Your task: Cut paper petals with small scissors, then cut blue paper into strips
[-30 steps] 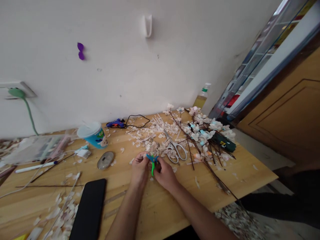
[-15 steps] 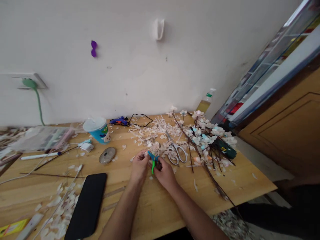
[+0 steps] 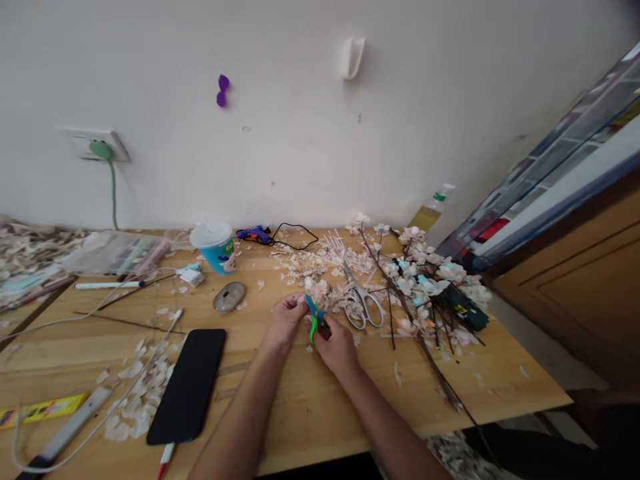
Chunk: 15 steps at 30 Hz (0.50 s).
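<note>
My right hand (image 3: 339, 341) grips small blue-and-green scissors (image 3: 315, 315), their blades pointing up and left toward my other hand. My left hand (image 3: 287, 319) is closed in a pinch at the blade tips; a pale petal seems to be between its fingers, but it is mostly hidden. Just beyond the hands lies a heap of pale petals (image 3: 320, 291). Larger scissors with white-grey handles (image 3: 373, 310) rest on the table to the right of my hands. Further right are brown branches bearing white and light-blue blossoms (image 3: 415, 277).
A black phone (image 3: 189, 387) and scattered petals (image 3: 145, 393) lie to the left. Behind them stand a blue cup (image 3: 220, 257) and a round lid (image 3: 229, 297). A blue glue gun (image 3: 254, 233) lies by the wall. A bottle (image 3: 427, 213) stands at the back right.
The view has turned slightly left, so the scene sits further right. Both hands stay close together, with the small scissors still in my right hand.
</note>
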Motion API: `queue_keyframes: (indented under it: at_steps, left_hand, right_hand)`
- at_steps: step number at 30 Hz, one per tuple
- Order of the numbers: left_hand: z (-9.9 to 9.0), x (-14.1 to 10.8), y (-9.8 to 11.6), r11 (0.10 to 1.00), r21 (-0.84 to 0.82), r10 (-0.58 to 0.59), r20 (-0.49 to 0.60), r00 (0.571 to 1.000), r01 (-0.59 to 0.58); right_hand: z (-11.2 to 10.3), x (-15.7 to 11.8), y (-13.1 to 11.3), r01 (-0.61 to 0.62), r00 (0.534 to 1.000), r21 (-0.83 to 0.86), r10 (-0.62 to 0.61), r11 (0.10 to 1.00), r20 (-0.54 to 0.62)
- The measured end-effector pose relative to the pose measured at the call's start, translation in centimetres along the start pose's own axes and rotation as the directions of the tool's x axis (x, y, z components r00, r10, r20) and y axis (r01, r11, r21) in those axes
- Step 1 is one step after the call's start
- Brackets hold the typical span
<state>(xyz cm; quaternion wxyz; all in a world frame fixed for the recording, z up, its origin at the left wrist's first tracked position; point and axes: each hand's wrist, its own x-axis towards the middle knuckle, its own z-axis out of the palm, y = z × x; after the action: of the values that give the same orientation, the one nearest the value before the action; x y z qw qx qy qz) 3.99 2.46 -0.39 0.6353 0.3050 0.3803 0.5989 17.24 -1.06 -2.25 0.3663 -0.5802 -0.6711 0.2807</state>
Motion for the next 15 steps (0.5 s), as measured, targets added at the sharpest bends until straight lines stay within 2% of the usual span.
queue_keyframes:
  at_steps: [6, 10, 13, 15]
  left_hand:
    - [-0.7, 0.0, 1.1, 0.997, 0.080, -0.004, 0.046, 0.999, 0.000]
    - [-0.7, -0.2, 1.7, 0.990, 0.140, -0.024, 0.102, 0.994, 0.010]
    - [-0.4, -0.3, 1.6, 0.989, 0.148, -0.027, 0.136, 0.990, 0.007]
    - [-0.3, -0.3, 1.2, 0.989, 0.151, -0.020, 0.124, 0.992, 0.001]
  right_hand:
    - [0.3, -0.2, 0.6, -0.010, 1.000, -0.029, 0.010, 1.000, 0.005]
    - [0.3, 0.2, 0.6, -0.009, 0.999, 0.065, 0.012, 0.998, -0.048]
    - [-1.1, 0.0, -0.5, -0.018, 0.995, 0.174, 0.035, 0.985, -0.095]
    - [-3.4, -1.4, -1.5, -0.043, 0.982, 0.329, 0.101, 0.943, -0.160]
